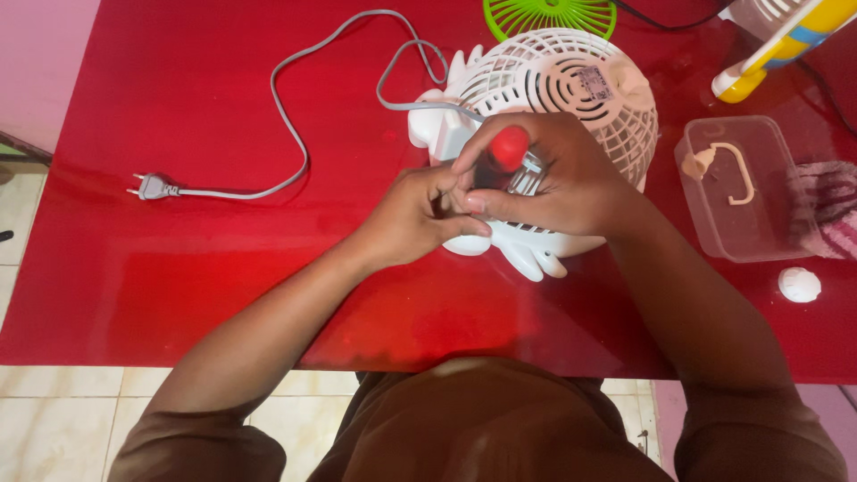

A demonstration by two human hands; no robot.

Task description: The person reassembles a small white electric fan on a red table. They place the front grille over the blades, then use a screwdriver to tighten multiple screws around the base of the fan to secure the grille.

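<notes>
Your right hand (558, 183) is closed around a screwdriver with a red handle (509, 147), tip pointed down into the back of the white fan housing (571, 80). Your left hand (420, 214) is curled just beside it, fingers pinched near the shaft as if steadying the tip; whether it grips anything small, I cannot tell. By the look of it, you are working a screw at the near edge of the housing, and the step seems midway. The next move calls for firm downward pressure and a straight shaft, so the tip does not slip across the plastic grille.

The fan lies face down in the middle of the red table (178, 268), directly under both hands. Its grey cord (295, 116) loops off to the left, ending in an unplugged plug (152, 187). To the right sits a clear plastic box (741, 192), with a small white cap (799, 284) nearer to you.
</notes>
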